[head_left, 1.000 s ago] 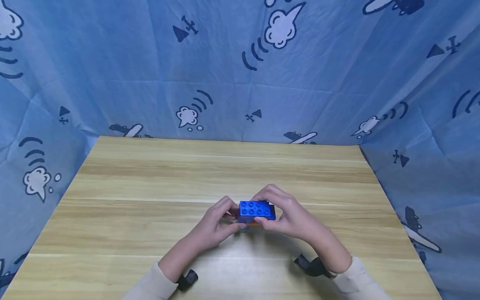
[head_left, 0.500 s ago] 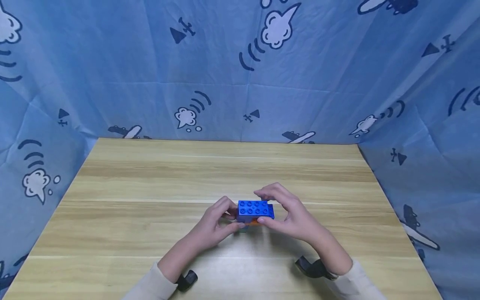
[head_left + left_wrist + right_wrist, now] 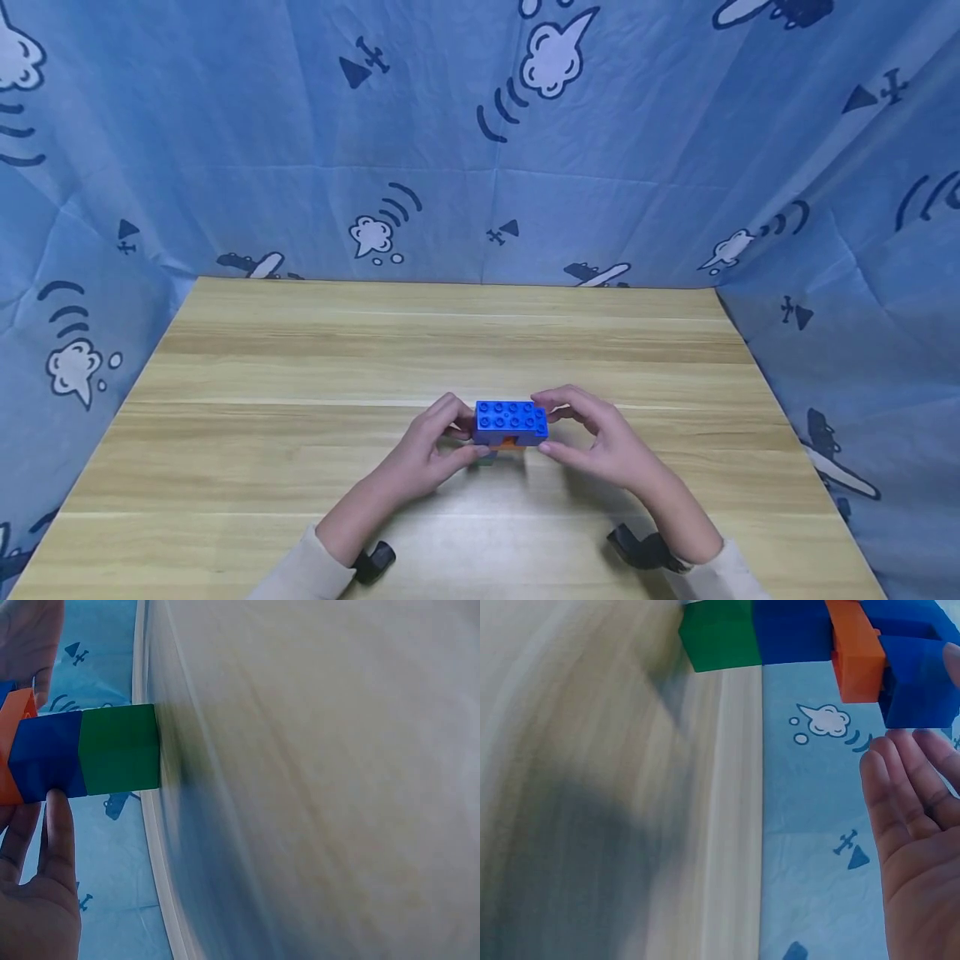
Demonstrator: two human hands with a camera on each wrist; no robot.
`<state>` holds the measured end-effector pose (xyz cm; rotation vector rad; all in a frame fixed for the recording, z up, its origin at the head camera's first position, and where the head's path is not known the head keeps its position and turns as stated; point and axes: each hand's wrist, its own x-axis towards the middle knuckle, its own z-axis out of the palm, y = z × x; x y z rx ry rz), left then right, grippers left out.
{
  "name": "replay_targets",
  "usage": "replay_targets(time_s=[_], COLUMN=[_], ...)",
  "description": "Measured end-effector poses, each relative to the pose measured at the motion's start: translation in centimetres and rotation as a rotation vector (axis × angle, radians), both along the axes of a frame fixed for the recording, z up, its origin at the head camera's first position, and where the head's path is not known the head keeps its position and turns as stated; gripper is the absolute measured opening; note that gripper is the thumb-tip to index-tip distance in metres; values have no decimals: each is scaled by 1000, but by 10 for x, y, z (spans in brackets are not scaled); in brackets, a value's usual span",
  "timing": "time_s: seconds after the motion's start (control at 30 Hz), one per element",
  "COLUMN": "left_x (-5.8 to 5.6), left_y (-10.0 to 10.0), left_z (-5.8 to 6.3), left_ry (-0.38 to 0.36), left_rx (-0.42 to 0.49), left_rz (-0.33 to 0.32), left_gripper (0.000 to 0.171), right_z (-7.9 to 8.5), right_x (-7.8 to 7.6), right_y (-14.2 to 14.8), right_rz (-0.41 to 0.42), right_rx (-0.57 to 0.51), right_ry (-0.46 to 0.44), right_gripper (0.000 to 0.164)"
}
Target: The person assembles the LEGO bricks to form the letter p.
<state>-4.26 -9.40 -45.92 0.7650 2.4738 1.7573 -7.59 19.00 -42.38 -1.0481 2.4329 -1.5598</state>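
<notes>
A toy brick stack stands in front of me, with a studded blue brick (image 3: 504,414) on top and an orange brick (image 3: 859,664) under it. Below these come another blue brick (image 3: 49,754) and a green brick (image 3: 120,748), the lowest, close over the table. My left hand (image 3: 427,450) grips the stack's left side, thumb in front and fingers behind. At the right end, my right hand (image 3: 600,437) pinches the blue end brick (image 3: 919,686) between its thumb and fingertips. In the right wrist view the fingers (image 3: 911,776) are fairly straight, their tips right at the brick's edge.
The wooden table (image 3: 300,358) stretches out around the stack. A blue patterned curtain (image 3: 450,125) hangs behind it and along both sides. Each wrist wears a black camera mount, the left one (image 3: 373,561) and the right one (image 3: 637,546) low over the table.
My right hand has loosened from over the blue bricks and shifted right to their right end, its fingers coming down behind it. The left hand and the stack have barely moved.
</notes>
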Motion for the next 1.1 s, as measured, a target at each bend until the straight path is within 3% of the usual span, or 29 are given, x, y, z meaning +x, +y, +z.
replay_targets(time_s=[0.17,0.5,1.1], left_x=[1,4,7], left_y=[1,2,4], left_z=[-1,4,7], left_ry=[-7,-39,-22], left_rx=[-13,-26,101], left_rz=[7,17,47], left_gripper=[22,24,30], right_z=[-4,-3,-3], right_x=[3,4,2], right_y=[0,0,2], right_rz=[-2,-9,-8], right_rx=[-26,-29,-12], right_ry=[-38,-13,9], right_gripper=[41,34,36])
